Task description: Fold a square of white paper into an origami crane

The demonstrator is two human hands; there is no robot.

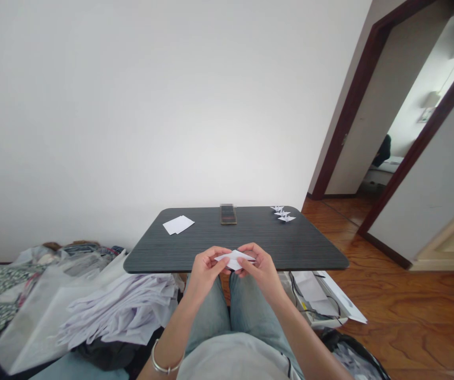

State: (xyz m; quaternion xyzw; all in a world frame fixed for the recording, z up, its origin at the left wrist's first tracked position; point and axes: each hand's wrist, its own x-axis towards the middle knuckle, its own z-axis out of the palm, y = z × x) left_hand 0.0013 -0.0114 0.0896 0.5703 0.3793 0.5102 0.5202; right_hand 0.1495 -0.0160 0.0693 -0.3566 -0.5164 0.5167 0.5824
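Note:
A small white folded paper is held level between my two hands at the near edge of the dark table. My left hand pinches its left end, thumb on top and fingers beneath. On the other end, my right hand grips the same way, its thumb pressing the upper face. The paper is pointed at the sides, with creased layers showing. Several folded white paper cranes stand in a row at the table's far right. Flat white paper sheets lie overlapped at the left.
A small dark stand sits at the table's back middle, near the white wall. Piled clothes and plastic bags lie on the left. Below the table at right are a white box with cables and a black bag.

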